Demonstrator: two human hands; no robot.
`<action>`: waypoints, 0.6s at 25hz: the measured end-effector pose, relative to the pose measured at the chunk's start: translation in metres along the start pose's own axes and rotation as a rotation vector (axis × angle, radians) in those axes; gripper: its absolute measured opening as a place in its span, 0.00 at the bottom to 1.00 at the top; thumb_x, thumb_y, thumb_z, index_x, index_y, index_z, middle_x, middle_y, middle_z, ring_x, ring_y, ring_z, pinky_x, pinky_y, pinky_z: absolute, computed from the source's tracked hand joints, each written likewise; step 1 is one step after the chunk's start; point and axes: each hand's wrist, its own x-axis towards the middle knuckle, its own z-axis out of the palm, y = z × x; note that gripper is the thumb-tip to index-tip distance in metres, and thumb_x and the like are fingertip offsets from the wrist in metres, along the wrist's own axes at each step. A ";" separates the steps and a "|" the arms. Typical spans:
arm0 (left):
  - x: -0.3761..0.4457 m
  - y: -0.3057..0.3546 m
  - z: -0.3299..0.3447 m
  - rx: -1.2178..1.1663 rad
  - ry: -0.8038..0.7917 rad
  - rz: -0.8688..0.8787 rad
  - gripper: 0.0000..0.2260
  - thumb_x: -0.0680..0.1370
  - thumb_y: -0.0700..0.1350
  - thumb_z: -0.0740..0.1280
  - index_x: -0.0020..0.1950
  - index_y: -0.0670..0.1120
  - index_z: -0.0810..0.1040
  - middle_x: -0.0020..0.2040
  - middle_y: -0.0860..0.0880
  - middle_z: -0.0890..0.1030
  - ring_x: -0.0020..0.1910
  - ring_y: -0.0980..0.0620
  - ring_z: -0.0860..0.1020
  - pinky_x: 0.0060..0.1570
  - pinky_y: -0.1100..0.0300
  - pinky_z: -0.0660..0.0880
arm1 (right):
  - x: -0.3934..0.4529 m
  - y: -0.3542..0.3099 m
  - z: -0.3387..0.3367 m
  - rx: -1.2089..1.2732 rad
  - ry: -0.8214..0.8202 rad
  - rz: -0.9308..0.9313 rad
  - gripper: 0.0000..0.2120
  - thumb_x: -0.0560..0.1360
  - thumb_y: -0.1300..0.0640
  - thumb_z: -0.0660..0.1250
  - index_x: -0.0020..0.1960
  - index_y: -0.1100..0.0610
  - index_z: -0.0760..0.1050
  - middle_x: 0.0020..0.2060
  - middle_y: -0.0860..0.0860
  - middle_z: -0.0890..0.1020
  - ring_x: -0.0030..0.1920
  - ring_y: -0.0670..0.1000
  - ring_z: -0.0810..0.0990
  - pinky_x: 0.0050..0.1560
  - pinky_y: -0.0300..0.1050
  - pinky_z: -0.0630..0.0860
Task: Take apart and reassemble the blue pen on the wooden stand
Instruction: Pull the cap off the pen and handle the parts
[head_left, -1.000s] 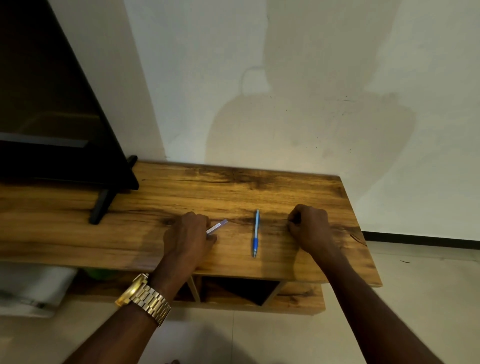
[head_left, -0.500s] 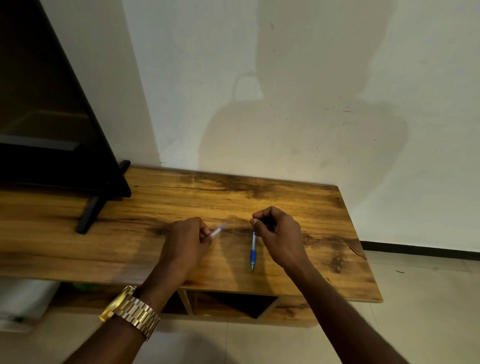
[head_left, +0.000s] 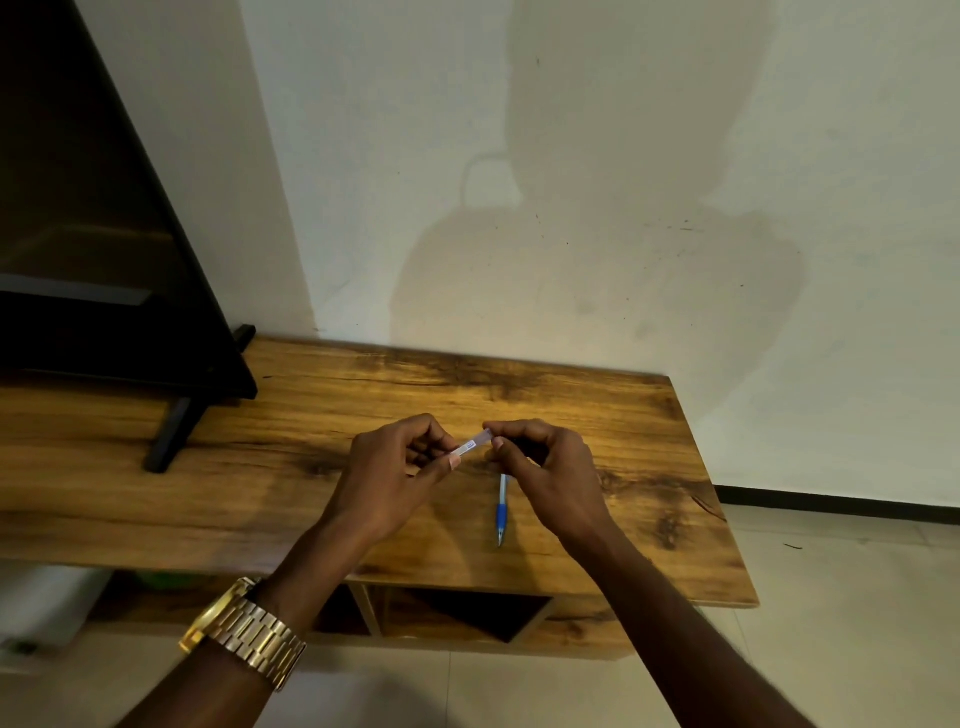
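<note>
Hands meet mid-frame: left hand and right hand pinch opposite ends of the clear pen piece. Blue pen body lies on the wooden stand, just below. Pull straight, don't bend. Print on piece unreadable.

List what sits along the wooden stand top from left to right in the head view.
Black TV foot → left hand → small clear pen piece pinched between both hands → right hand. The blue pen part overlaps the right hand, so it is left unranked.
</note>
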 end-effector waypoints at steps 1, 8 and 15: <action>0.000 0.000 -0.001 0.000 0.008 0.000 0.05 0.77 0.46 0.78 0.51 0.54 0.86 0.45 0.61 0.86 0.51 0.67 0.82 0.44 0.74 0.77 | 0.001 0.000 0.000 0.042 0.007 0.013 0.11 0.82 0.61 0.73 0.62 0.52 0.87 0.52 0.48 0.91 0.51 0.45 0.90 0.58 0.47 0.87; 0.000 0.003 -0.001 -0.005 0.034 -0.013 0.05 0.77 0.46 0.78 0.51 0.54 0.86 0.45 0.61 0.86 0.49 0.68 0.82 0.44 0.72 0.75 | 0.003 -0.001 -0.006 0.330 0.101 0.061 0.08 0.78 0.63 0.78 0.56 0.61 0.84 0.49 0.56 0.90 0.52 0.54 0.90 0.56 0.51 0.87; -0.001 0.005 0.001 -0.034 0.026 -0.003 0.05 0.77 0.45 0.78 0.51 0.53 0.87 0.45 0.60 0.87 0.49 0.66 0.83 0.47 0.68 0.77 | 0.004 -0.001 -0.007 0.353 0.039 0.079 0.07 0.79 0.64 0.76 0.57 0.61 0.86 0.50 0.55 0.91 0.54 0.55 0.90 0.56 0.50 0.86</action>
